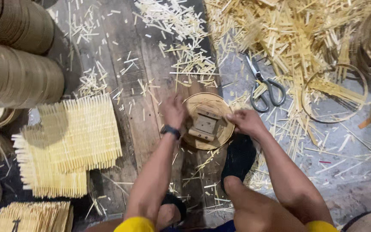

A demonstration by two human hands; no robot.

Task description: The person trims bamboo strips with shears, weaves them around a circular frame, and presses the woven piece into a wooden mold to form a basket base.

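The round form (pixel 208 121), a shallow wooden disc with a small block (pixel 205 124) fixed at its centre, is lying on the dark plank floor (pixel 140 86), near the plank's right edge where it is meeting the grey floor (pixel 348 163). The left hand (pixel 174 111) is pressing on the form's left rim, fingers together and curled over the edge. The right hand (pixel 246 121) is gripping the right rim, fingers closed on it. A dark watch (pixel 170 130) is sitting on the left wrist. Scissors (pixel 263 88) are lying just right of the form among bamboo offcuts (pixel 288 38). A loose hoop (pixel 335 93) is resting farther right. Woven mats (pixel 67 144) are lying stacked toward the plank's left edge, with stacked hoops (pixel 16 64) above them. A black shoe (pixel 238 157) is touching the form's lower right.
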